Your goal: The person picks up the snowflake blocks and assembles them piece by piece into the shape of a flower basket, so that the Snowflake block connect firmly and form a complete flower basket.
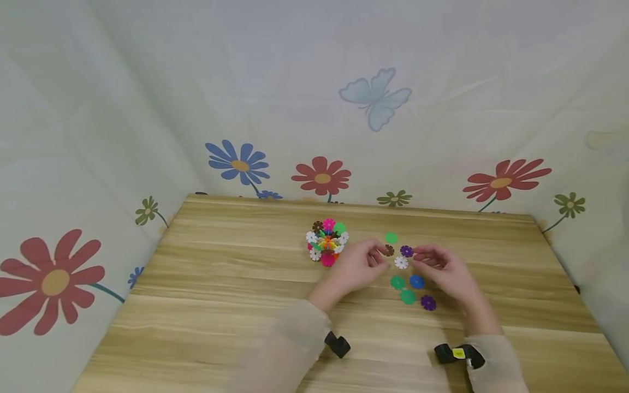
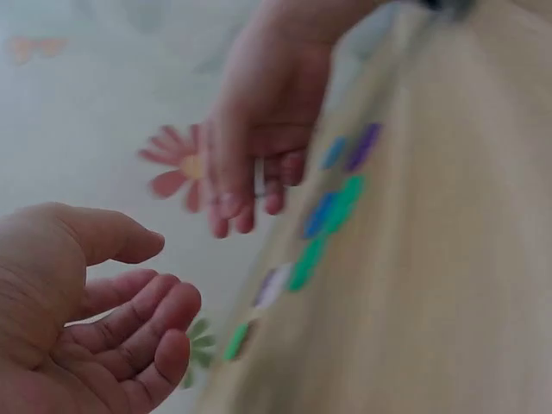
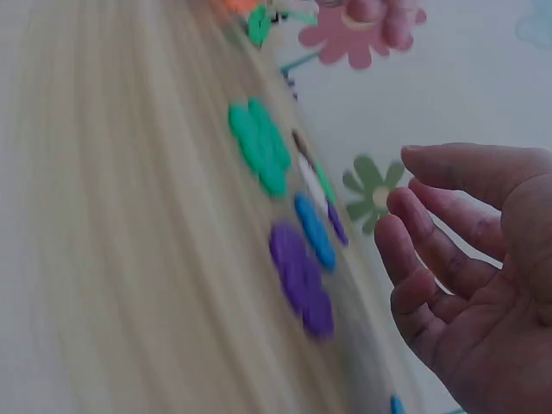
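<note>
The white disc (image 1: 401,262) lies on the bench (image 1: 221,305), blurred in both wrist views. Left of it, the left hand (image 1: 355,267) has relaxed, empty fingers (image 2: 177,306); right of it, the right hand (image 1: 446,271) likewise. Farther left, the disc cluster (image 1: 327,243) shows too small to untangle.

Beige slvs (image 1: 290,344), blk wrist cams (image 1: 337,345), yel tag (image 1: 458,353).

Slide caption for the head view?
Left hand and right hand hover by loose flower-shaped discs, a multicoloured disc cluster at left.
</note>
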`<state>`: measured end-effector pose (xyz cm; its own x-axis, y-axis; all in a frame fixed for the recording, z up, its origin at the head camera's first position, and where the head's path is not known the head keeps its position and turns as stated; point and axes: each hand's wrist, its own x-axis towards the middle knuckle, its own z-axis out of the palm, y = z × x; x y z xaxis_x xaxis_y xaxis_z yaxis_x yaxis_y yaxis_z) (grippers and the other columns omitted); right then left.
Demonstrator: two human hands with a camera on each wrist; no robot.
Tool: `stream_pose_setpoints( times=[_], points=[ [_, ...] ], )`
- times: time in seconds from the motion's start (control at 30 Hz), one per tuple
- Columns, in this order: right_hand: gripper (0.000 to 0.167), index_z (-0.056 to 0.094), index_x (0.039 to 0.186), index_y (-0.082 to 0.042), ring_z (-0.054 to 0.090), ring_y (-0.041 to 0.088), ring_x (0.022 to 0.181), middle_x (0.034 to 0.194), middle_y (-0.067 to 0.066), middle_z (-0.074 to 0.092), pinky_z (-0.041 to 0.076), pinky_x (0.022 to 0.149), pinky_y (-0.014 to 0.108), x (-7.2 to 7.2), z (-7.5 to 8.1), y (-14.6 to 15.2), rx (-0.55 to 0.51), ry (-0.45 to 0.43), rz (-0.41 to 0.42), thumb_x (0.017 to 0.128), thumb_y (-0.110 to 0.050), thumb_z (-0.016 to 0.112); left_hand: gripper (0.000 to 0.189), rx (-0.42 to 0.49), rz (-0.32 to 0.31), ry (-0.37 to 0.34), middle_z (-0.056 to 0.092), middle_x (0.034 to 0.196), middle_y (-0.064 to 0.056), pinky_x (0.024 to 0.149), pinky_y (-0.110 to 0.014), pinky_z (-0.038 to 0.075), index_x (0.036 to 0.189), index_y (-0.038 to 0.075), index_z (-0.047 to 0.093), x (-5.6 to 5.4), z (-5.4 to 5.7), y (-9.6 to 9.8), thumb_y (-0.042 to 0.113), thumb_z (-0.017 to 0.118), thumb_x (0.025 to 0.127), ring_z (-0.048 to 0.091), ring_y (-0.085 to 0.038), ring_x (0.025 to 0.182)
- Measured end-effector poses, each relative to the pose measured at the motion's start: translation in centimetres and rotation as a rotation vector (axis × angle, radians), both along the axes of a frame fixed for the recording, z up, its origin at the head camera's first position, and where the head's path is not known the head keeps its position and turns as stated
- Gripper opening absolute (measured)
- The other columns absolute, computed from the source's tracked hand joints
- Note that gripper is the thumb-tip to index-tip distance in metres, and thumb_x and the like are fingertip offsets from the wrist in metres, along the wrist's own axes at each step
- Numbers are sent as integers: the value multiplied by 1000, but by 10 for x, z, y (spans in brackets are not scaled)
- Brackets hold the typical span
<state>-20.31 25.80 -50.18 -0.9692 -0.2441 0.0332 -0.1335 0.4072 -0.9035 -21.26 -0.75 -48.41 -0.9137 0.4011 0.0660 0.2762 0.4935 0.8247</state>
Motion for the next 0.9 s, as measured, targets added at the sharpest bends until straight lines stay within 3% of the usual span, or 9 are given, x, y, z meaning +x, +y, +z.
stream_pose_setpoints(
  times=[0.17,0.3,0.5,0.63,0.77,0.9],
  points=[
    [38,68,131,8,68,13,93,118,22,74,58,78,23,0,-15,22,45,-27,42,98,-5,81,30,-148,-67,-10,68,96,13,78,-18,52,129,12,75,2,-27,26,22,80,101,61,0,84],
    [41,71,131,7,66,13,92,119,20,75,57,79,24,0,-19,31,65,-44,84,95,-8,86,32,-148,-88,-1,66,94,11,79,-18,51,130,11,77,1,-37,30,20,81,100,59,-1,85],
    [41,78,127,-3,63,16,91,112,11,75,54,76,25,1,-18,31,167,-43,94,91,-17,91,32,-196,-137,68,65,95,11,79,-17,47,128,15,81,-2,-45,31,25,84,97,55,-2,86],
    [34,83,120,-9,61,17,88,101,4,71,52,74,27,-1,-20,28,243,-37,88,90,-23,93,28,-200,-137,67,64,95,11,77,-17,46,124,17,83,-1,-47,31,24,86,97,54,-2,86],
    [28,78,110,-7,61,19,85,96,5,69,51,73,28,-1,-19,24,230,-45,95,91,-21,92,22,-188,-140,53,64,97,9,79,-17,47,116,16,81,-1,-46,30,21,87,95,54,-3,87],
    [24,69,104,-5,63,18,83,95,6,69,53,73,27,0,-16,21,178,-60,78,95,-17,88,20,-144,-150,1,63,96,8,80,-17,50,109,15,70,-2,-45,26,17,85,97,56,-3,87]
  ],
)
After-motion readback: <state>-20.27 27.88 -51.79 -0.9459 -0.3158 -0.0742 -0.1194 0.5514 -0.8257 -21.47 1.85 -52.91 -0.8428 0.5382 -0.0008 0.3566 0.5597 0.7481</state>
